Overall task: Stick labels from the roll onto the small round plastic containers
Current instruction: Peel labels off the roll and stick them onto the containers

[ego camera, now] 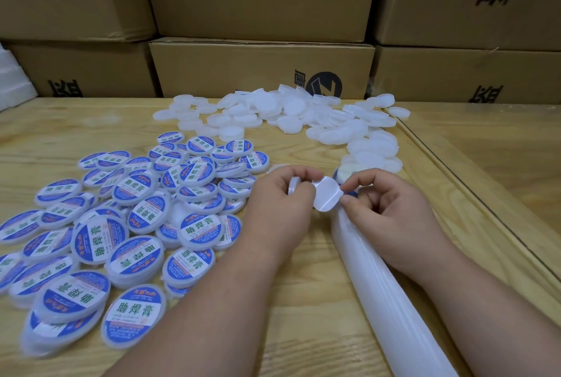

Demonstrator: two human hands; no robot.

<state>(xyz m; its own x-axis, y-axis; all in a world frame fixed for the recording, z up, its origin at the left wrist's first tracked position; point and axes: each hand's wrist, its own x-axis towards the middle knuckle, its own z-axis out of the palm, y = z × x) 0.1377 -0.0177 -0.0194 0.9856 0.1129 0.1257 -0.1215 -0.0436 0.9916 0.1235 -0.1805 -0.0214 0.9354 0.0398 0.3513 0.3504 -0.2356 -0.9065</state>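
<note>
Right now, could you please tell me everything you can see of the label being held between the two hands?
The label is a rounded sticker showing its plain white, slightly glossy back to the camera; its printed face is hidden. It curls a little and is held above the wooden table, over the far end of the label roll. The right hand pinches its right edge between thumb and forefinger. The left hand, gripping a white container, touches its left edge.

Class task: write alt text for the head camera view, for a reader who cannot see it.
Two bare hands peel a round label off a long white label roll: the left hand also holds a small container, and the right hand pinches the label's edge. Labelled containers are heaped left, unlabelled white ones behind, on a wooden table.
</note>
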